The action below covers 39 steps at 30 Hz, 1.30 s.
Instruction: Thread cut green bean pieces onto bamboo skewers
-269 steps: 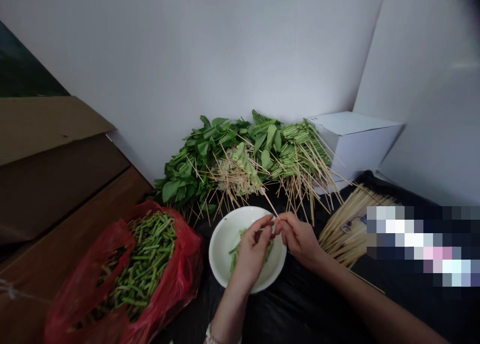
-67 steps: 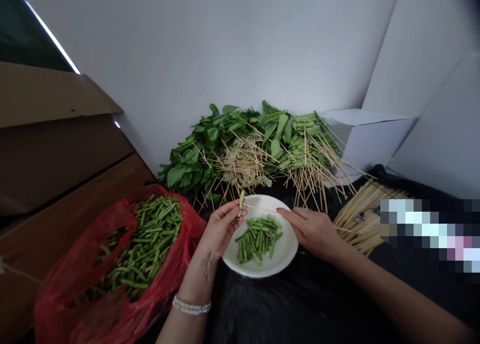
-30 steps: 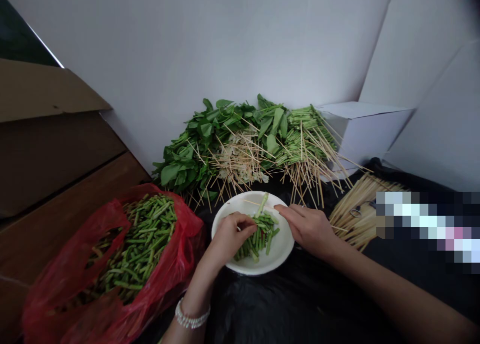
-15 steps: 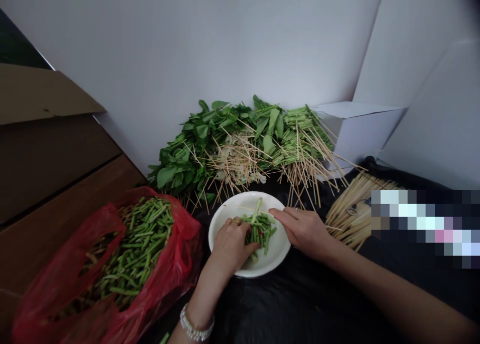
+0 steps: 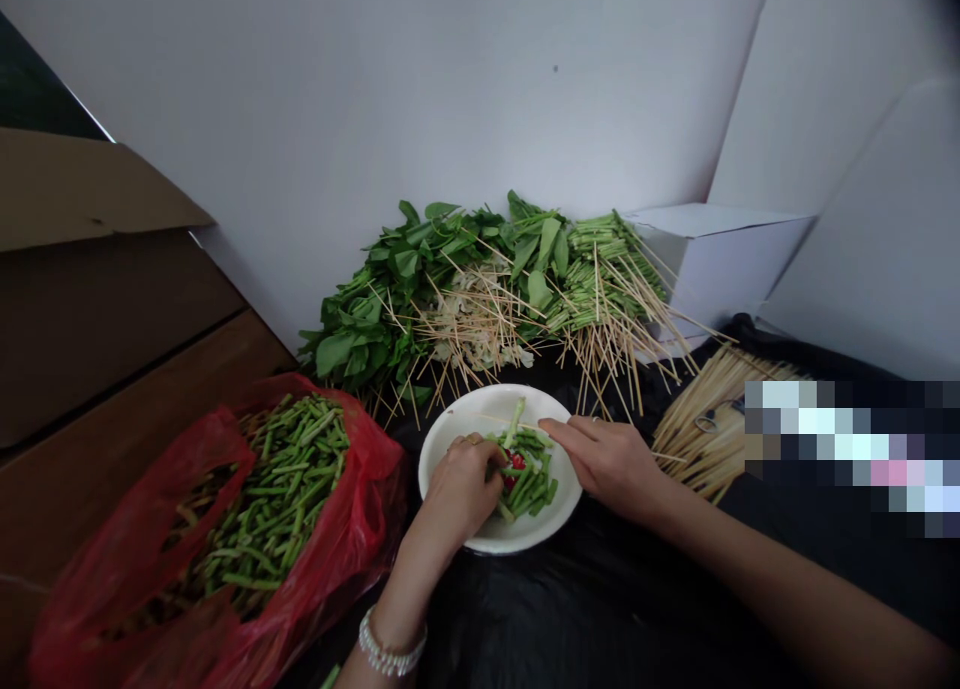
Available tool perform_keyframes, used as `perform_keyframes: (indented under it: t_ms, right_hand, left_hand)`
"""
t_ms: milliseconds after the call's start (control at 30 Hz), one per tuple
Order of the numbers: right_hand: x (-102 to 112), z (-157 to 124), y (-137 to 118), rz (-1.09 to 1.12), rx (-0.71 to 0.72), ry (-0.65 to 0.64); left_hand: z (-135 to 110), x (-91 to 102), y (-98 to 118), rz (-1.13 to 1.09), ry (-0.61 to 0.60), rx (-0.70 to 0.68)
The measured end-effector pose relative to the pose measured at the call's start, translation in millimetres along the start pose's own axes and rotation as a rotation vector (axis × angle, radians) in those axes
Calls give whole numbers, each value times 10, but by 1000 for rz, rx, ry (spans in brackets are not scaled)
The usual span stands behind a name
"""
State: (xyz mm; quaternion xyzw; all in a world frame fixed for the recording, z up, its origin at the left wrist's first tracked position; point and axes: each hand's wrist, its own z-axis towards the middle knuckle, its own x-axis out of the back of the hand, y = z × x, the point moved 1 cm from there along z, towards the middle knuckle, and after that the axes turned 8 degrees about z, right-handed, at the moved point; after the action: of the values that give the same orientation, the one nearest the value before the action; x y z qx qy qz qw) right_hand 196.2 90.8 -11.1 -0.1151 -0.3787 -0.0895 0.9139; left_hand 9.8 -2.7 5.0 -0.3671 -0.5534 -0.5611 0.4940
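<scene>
A white bowl with cut green stems and a few bright red bits in it lies between my hands. My left hand is inside the bowl, its fingers closed among the stems; their tips hide whatever they grip. At the bowl's right rim my right hand grips a thin bamboo skewer, which points left across the bowl. One pale green stem piece sits crosswise at the skewer, apparently threaded on it.
A red plastic bag full of cut green stems stands at left. Behind the bowl lie skewered leafy greens, pale frilly pieces and skewered green stems. Loose skewers with scissors lie right, before a white box.
My left hand's fingers have drawn together in the bowl, shifting stems and uncovering more of the red bits. My right hand has hardly moved with its skewer.
</scene>
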Motion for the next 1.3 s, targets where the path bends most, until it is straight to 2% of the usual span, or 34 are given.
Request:
perform_keyframes:
  t_ms: [167, 367, 533, 633, 867, 1133, 1300]
  right_hand:
    - [15, 6, -3, 6, -28, 5]
    - [9, 5, 5, 5, -30, 28]
    - [20, 14, 5, -6, -21, 48]
    - [18, 12, 11, -6, -25, 49]
    - [12, 7, 23, -19, -24, 94]
    - [28, 16, 25, -41, -32, 103]
    - [22, 6, 32, -61, -28, 103]
  left_hand:
    - [44, 40, -74, -177, 119, 66]
    - [96, 76, -185, -693, 309, 245]
    - [114, 115, -158, -1374, 255, 411]
    - [108, 140, -134, -1600, 232, 425]
    - [103, 157, -120, -1686, 218, 397]
    - [82, 161, -80, -1639, 209, 396]
    - [97, 134, -100, -1619, 253, 408]
